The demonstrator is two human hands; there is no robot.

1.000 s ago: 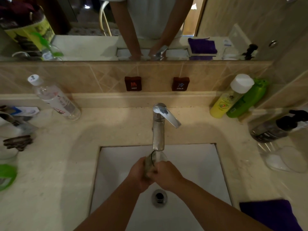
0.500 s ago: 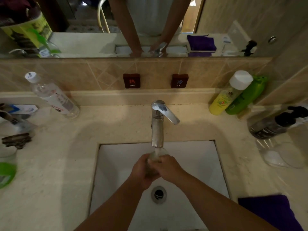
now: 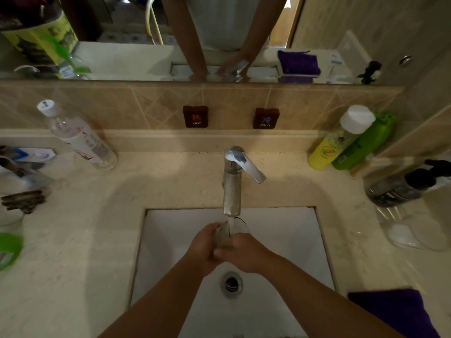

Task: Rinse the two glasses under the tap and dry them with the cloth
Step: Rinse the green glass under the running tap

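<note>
A clear drinking glass (image 3: 229, 234) is held over the white sink (image 3: 292, 240), directly under the spout of the chrome tap (image 3: 232, 189). Water runs from the spout into its open mouth. My left hand (image 3: 203, 247) wraps the glass from the left and my right hand (image 3: 244, 254) grips it from the right, so most of its body is hidden. A second clear glass (image 3: 412, 230) lies on the counter at the right. The purple cloth (image 3: 395, 311) lies folded on the counter at the lower right.
Yellow and green bottles (image 3: 341, 140) and a dark pump bottle (image 3: 405, 186) stand at the back right. A clear bottle (image 3: 78, 137) leans at the back left, with clutter along the left edge. The drain (image 3: 230, 284) sits below my hands. A mirror lines the wall.
Water has started running from the spout into the glass. My hands have kept the glass under the tap, shifting only slightly.
</note>
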